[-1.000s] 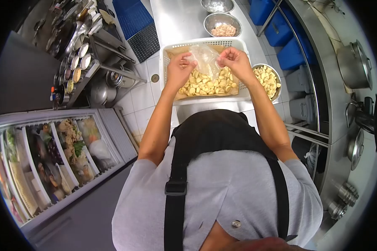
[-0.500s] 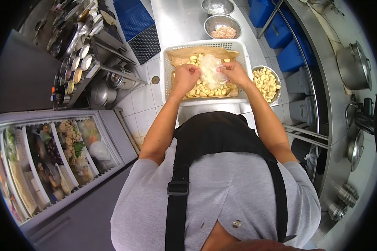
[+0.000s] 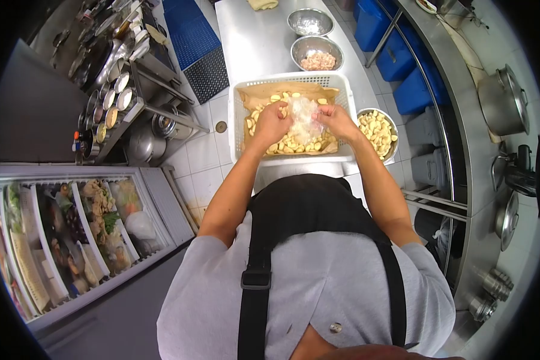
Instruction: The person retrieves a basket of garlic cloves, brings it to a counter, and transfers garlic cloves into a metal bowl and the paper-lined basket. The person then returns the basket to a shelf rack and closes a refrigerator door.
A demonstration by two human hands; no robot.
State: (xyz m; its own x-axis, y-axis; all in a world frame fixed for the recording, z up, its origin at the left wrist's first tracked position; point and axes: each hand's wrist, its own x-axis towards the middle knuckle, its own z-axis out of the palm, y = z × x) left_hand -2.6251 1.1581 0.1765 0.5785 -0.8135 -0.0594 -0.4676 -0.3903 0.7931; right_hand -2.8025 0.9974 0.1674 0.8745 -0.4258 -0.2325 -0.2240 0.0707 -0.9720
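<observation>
A clear plastic bag (image 3: 305, 120) hangs between my two hands, over a white perforated basket (image 3: 236, 129). My left hand (image 3: 274, 123) pinches the bag's left side with closed fingers. On its right side, my right hand (image 3: 337, 121) grips the plastic the same way. Brown paper (image 3: 261, 93) lines the basket, and many pale yellow cut pieces (image 3: 288, 146) lie on it around and below the bag. Whether the bag holds anything is hard to tell. Right of the basket, a metal bowl (image 3: 395, 135) holds more pale yellow pieces (image 3: 375, 131).
Behind the basket on the steel table (image 3: 246, 36) stand a bowl of pinkish minced food (image 3: 318, 61) and another metal bowl (image 3: 311, 23). A folded cloth (image 3: 263, 4) lies farther back. An open-topped cooler (image 3: 144, 258) with food is at left, a steel counter (image 3: 480, 180) at right.
The bag has come down from the basket's back part to over its middle, with both hands closed on it. More pieces show at the back and left of the paper. The view has tilted slightly.
</observation>
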